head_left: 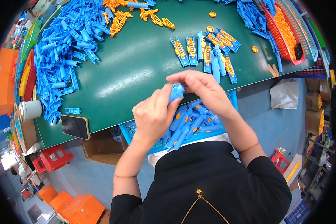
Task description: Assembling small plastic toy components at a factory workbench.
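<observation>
My left hand (153,112) is closed around a blue plastic tubular part (176,92), its ringed end poking out above the thumb. Curved beside that end is my right hand (205,87), its index finger stretched over the part with a gap below; I see nothing held in it. Beneath both hands, a blue basket (233,100) holds several blue tubes with orange spots (186,125). Just beyond the hands on the green table (127,71) lie blue half shells with orange toothed inserts (207,58), among plain blue tubes (215,69).
A large heap of blue shells (59,56) covers the table's left side. Orange inserts (119,22) lie at the back, and a red basket (283,33) of orange pieces stands at right. Near the front edge are a phone (75,127), a white cup (30,110) and wooden sticks (273,70).
</observation>
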`<state>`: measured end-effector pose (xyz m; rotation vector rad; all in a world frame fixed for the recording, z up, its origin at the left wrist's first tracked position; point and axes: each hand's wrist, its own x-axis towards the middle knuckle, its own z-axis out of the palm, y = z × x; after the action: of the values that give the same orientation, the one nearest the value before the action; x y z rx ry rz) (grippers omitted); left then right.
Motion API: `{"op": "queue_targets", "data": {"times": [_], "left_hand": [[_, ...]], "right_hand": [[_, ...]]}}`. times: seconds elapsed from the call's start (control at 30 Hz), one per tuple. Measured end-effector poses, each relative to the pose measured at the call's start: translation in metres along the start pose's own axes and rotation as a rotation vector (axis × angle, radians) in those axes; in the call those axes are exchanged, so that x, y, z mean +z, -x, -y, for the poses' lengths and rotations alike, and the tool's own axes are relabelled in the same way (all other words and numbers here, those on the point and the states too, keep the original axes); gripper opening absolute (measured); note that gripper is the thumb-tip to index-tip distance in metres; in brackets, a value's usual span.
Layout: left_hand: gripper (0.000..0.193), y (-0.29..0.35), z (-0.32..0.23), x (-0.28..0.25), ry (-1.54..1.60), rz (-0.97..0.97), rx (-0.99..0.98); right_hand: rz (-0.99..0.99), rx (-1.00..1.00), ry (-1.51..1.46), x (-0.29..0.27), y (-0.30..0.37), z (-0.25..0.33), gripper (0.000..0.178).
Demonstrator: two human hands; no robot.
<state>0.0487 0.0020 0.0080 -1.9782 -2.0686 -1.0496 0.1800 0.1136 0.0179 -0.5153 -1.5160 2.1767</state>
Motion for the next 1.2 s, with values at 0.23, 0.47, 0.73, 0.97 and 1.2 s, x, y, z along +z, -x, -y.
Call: {"op": "queue_targets", "data": {"times": [0.23, 0.47, 0.73, 0.97, 1.2], "left_hand": [[0.024, 0.007, -0.002, -0.008, 0.655, 0.134, -0.438], [0.044, 0.01, -0.004, -0.009, 1.743, 0.327, -0.788], [0.046, 0.01, -0.002, -0.014, 1.752, 0.432, -0.699], [0.016, -0.059, 0.047, -0.033, 0.159, 0.18, -0.222], [0.015, -0.154, 0.125, 0.017, -0.032, -0.038, 0.083]], "right_hand": [[0.079, -0.018, 0.05, 0.0, 0.008, -0.001, 0.028], [0.025, -0.025, 0.043, 0.005, 0.006, 0.002, 0.021], [0.025, -0.108, 0.072, 0.009, 0.006, 0.007, 0.022], [-0.109, -0.225, 0.433, -0.021, 0.005, 0.021, 0.017], [-0.131, -0.214, 0.62, -0.041, -0.009, 0.046, 0.015]]}}
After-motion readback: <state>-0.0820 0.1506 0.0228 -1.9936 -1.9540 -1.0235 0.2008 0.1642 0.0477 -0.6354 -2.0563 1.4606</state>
